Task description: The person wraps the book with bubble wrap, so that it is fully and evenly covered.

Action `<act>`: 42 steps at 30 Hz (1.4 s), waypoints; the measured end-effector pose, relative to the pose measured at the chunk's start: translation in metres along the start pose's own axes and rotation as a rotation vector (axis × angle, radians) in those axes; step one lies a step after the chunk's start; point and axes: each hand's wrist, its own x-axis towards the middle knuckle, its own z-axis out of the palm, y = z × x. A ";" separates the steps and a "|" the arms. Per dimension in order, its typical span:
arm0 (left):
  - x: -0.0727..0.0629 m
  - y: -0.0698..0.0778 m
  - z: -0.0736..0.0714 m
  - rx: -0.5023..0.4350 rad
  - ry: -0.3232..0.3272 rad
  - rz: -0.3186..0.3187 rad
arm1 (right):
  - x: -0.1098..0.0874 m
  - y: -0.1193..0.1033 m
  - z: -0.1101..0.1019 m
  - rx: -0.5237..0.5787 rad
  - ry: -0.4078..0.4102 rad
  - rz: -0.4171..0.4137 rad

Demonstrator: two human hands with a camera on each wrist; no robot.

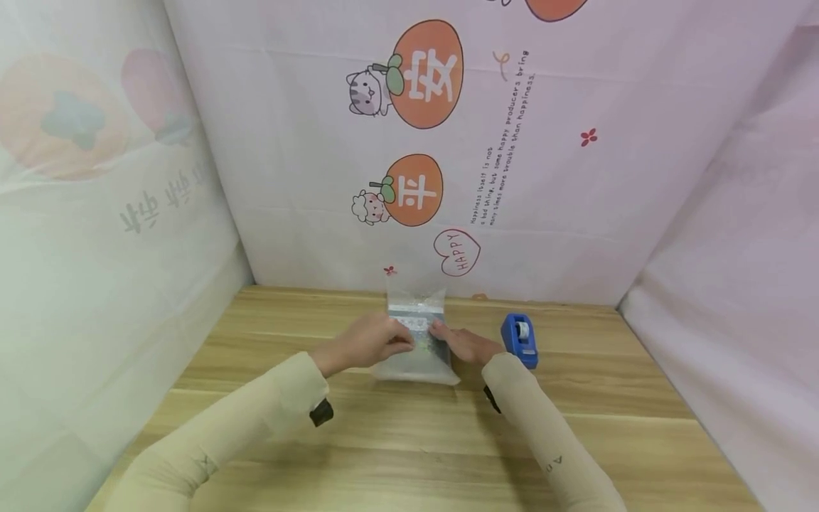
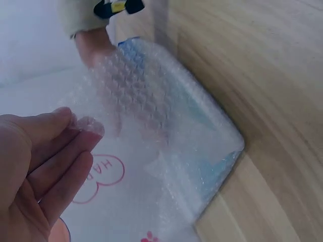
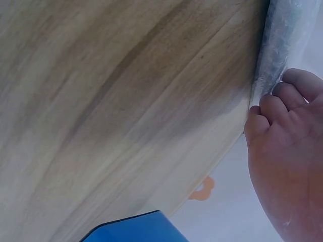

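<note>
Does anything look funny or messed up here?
Yes, the English words on the backdrop run steeply upward, as if it hangs sideways. I see no spill or damage; the left hand just pinches bubble wrap.

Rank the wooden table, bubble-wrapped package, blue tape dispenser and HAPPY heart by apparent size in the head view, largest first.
1. Wooden table
2. Bubble-wrapped package
3. Blue tape dispenser and HAPPY heart: too alike to rank.

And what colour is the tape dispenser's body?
The tape dispenser is blue, best seen in the head view.
</note>
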 end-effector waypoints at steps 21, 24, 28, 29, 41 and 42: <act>0.027 -0.060 0.020 -0.222 0.014 -0.302 | 0.003 -0.002 0.003 0.096 -0.029 -0.003; 0.030 -0.066 0.027 -0.244 0.027 -0.335 | 0.004 -0.003 0.002 0.101 -0.021 0.012; 0.033 -0.074 0.038 -0.253 0.052 -0.363 | 0.003 -0.004 0.000 0.101 -0.024 0.008; 0.034 -0.076 0.041 -0.251 0.059 -0.370 | 0.004 -0.004 -0.001 0.097 -0.026 0.009; 0.039 -0.092 0.069 -0.229 0.103 -0.411 | 0.004 -0.009 -0.006 -0.010 0.025 0.084; 0.039 -0.093 0.070 -0.231 0.107 -0.413 | 0.004 -0.009 -0.006 -0.026 0.030 0.096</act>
